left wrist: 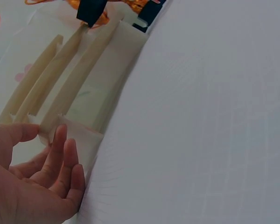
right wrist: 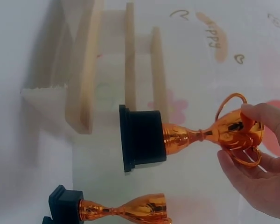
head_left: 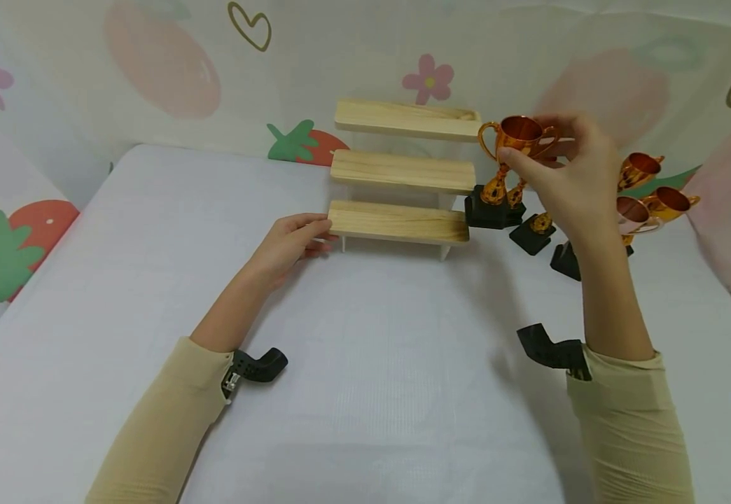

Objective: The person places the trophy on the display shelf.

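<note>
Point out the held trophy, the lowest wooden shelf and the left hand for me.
Held trophy [right wrist: 196, 136], right wrist view, on its narrow stem.
Lowest wooden shelf [head_left: 397, 222], head view, on the board's top face.
Left hand [head_left: 286, 245], head view, on the back of it.

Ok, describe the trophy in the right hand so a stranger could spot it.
Find the three-step wooden shelf. Just past its right end, the right hand grips a shiny orange cup trophy with a black base. Only this one is held; the other trophies sit lower.
</note>
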`<state>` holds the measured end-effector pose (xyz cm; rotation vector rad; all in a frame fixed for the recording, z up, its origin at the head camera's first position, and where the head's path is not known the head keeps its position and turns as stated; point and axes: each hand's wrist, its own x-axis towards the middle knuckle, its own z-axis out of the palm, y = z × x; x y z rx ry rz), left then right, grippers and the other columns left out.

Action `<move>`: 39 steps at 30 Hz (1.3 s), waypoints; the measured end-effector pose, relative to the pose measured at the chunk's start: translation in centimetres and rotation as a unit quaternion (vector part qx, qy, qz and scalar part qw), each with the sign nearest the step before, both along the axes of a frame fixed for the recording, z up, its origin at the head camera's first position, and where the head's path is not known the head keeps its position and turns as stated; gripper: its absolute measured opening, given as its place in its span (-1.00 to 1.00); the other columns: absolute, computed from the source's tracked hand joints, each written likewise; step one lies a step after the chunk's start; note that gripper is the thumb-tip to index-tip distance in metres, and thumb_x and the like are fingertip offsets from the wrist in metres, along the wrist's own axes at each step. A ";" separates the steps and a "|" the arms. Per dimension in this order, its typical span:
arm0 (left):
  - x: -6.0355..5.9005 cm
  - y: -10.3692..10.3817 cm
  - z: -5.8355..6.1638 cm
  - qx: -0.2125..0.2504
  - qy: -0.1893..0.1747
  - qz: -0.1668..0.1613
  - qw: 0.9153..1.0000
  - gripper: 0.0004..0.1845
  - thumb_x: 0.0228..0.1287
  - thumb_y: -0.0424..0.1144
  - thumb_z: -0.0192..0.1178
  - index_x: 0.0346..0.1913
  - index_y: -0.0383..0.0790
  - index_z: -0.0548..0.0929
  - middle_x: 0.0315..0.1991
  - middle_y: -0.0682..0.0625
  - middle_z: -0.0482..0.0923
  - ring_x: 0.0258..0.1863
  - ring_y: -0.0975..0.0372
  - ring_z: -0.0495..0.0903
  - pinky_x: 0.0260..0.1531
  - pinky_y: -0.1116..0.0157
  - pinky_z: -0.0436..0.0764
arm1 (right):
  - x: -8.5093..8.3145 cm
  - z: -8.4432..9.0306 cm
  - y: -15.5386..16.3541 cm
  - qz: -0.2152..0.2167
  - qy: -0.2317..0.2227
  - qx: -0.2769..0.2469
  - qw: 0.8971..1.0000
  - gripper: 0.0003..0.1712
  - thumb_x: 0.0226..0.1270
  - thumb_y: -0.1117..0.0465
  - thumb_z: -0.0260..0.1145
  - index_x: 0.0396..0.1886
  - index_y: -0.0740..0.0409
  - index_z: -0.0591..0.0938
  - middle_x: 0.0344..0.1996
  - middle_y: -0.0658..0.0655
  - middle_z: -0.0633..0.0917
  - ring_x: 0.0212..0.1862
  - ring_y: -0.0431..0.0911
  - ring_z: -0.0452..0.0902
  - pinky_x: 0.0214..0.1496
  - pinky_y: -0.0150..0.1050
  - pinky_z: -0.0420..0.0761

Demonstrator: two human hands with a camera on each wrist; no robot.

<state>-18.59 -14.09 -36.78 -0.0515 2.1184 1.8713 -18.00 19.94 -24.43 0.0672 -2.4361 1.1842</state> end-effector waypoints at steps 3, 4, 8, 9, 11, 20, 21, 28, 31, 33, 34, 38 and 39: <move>0.0 0.0 0.0 -0.001 -0.001 0.000 1.000 -0.49 0.68 -0.18 0.05 0.50 -0.41 0.43 0.28 -0.38 0.59 -0.17 0.35 0.67 -0.01 0.45 0.63 | -0.3 0.3 -0.2 0.003 -0.002 -0.003 1.000 -0.39 0.34 0.17 0.57 0.31 0.27 0.61 -0.03 -0.09 0.62 -0.15 -0.36 0.51 -0.02 -0.51 0.59; 0.0 0.0 0.0 -0.001 -0.001 0.000 1.000 -0.49 0.68 -0.18 0.05 0.50 -0.41 0.43 0.27 -0.38 0.59 -0.17 0.35 0.67 -0.02 0.45 0.63 | -0.4 0.4 -0.3 0.004 -0.002 -0.004 1.000 -0.39 0.34 0.17 0.57 0.31 0.27 0.61 -0.03 -0.10 0.62 -0.14 -0.36 0.51 -0.01 -0.51 0.60; 0.0 0.0 0.0 0.000 -0.001 -0.001 1.000 -0.49 0.68 -0.18 0.05 0.49 -0.40 0.44 0.26 -0.37 0.60 -0.17 0.36 0.68 -0.02 0.44 0.63 | -0.4 0.9 -0.4 0.007 0.000 -0.011 1.000 -0.41 0.33 0.16 0.57 0.29 0.26 0.62 -0.05 -0.12 0.63 -0.13 -0.35 0.52 0.01 -0.51 0.62; 0.0 0.0 0.0 0.001 -0.002 -0.001 1.000 -0.49 0.68 -0.18 0.05 0.49 -0.40 0.44 0.27 -0.37 0.59 -0.17 0.35 0.67 -0.01 0.44 0.63 | -0.3 1.1 -0.5 0.007 -0.001 -0.010 1.000 -0.41 0.34 0.15 0.57 0.28 0.26 0.63 -0.03 -0.09 0.64 -0.12 -0.35 0.52 0.02 -0.50 0.63; 0.0 0.0 0.1 0.001 -0.003 -0.001 1.000 -0.49 0.68 -0.18 0.05 0.50 -0.40 0.44 0.27 -0.37 0.59 -0.17 0.35 0.67 -0.01 0.44 0.63 | -0.2 1.4 -0.6 0.006 -0.002 -0.006 1.000 -0.41 0.34 0.13 0.57 0.28 0.24 0.63 0.01 -0.03 0.67 -0.12 -0.34 0.54 0.03 -0.50 0.65; 0.0 0.0 0.1 0.010 -0.005 0.002 1.000 -0.50 0.69 -0.19 0.05 0.49 -0.41 0.44 0.18 -0.27 0.65 -0.15 0.32 0.67 -0.02 0.43 0.63 | -0.6 2.5 -1.2 0.007 0.000 0.001 1.000 -0.39 0.34 0.06 0.57 0.30 0.20 0.62 0.03 0.04 0.67 -0.14 -0.33 0.56 0.05 -0.47 0.67; 0.0 0.0 0.0 0.011 -0.005 0.002 1.000 -0.50 0.69 -0.19 0.05 0.49 -0.41 0.44 0.17 -0.26 0.66 -0.15 0.32 0.67 -0.02 0.43 0.63 | -0.7 2.6 -1.3 0.007 0.002 0.001 1.000 -0.39 0.34 0.07 0.57 0.30 0.20 0.62 0.04 0.05 0.67 -0.15 -0.33 0.56 0.05 -0.48 0.67; 0.0 0.1 0.0 0.007 -0.005 0.002 1.000 -0.50 0.69 -0.18 0.06 0.48 -0.40 0.46 0.19 -0.29 0.65 -0.14 0.32 0.67 -0.01 0.44 0.62 | -1.3 3.2 -2.0 0.010 0.008 -0.003 1.000 -0.37 0.33 0.06 0.58 0.30 0.20 0.61 -0.03 -0.07 0.62 -0.18 -0.34 0.57 0.06 -0.46 0.67; 0.0 0.1 0.0 0.009 -0.006 0.004 1.000 -0.51 0.68 -0.18 0.06 0.47 -0.40 0.46 0.13 -0.22 0.69 -0.13 0.30 0.67 -0.01 0.43 0.62 | -1.7 3.4 -2.4 0.008 0.010 -0.002 1.000 -0.37 0.33 0.04 0.57 0.30 0.19 0.60 -0.02 -0.06 0.62 -0.18 -0.34 0.56 0.08 -0.44 0.67; 0.0 0.0 0.0 0.010 -0.007 0.005 1.000 -0.51 0.68 -0.17 0.07 0.47 -0.39 0.46 0.07 -0.15 0.71 -0.14 0.30 0.67 -0.01 0.42 0.61 | -1.9 3.5 -2.6 0.008 0.012 -0.003 1.000 -0.37 0.34 0.04 0.57 0.30 0.18 0.60 0.02 0.00 0.64 -0.18 -0.34 0.56 0.09 -0.44 0.67; 0.0 0.0 0.0 0.010 -0.008 0.006 1.000 -0.51 0.67 -0.18 0.07 0.47 -0.39 0.46 0.05 -0.13 0.71 -0.14 0.30 0.67 -0.02 0.42 0.61 | -2.1 3.6 -2.8 0.008 0.013 -0.003 1.000 -0.38 0.35 0.04 0.56 0.31 0.17 0.60 0.05 0.03 0.65 -0.18 -0.34 0.55 0.09 -0.43 0.66; 0.0 0.0 0.0 0.010 -0.009 0.006 1.000 -0.51 0.67 -0.18 0.07 0.47 -0.40 0.46 0.03 -0.11 0.72 -0.17 0.31 0.67 -0.03 0.41 0.61 | -2.6 4.0 -3.3 0.011 0.024 -0.005 1.000 -0.39 0.35 0.05 0.56 0.30 0.15 0.60 0.10 0.09 0.66 -0.18 -0.34 0.55 0.05 -0.44 0.64; 0.0 0.0 0.0 0.011 -0.008 0.006 1.000 -0.51 0.68 -0.18 0.07 0.47 -0.40 0.46 0.03 -0.11 0.72 -0.17 0.31 0.67 -0.03 0.41 0.61 | -2.7 4.0 -3.5 0.011 0.026 -0.005 1.000 -0.40 0.35 0.05 0.56 0.30 0.15 0.61 0.10 0.09 0.66 -0.19 -0.35 0.55 0.04 -0.44 0.64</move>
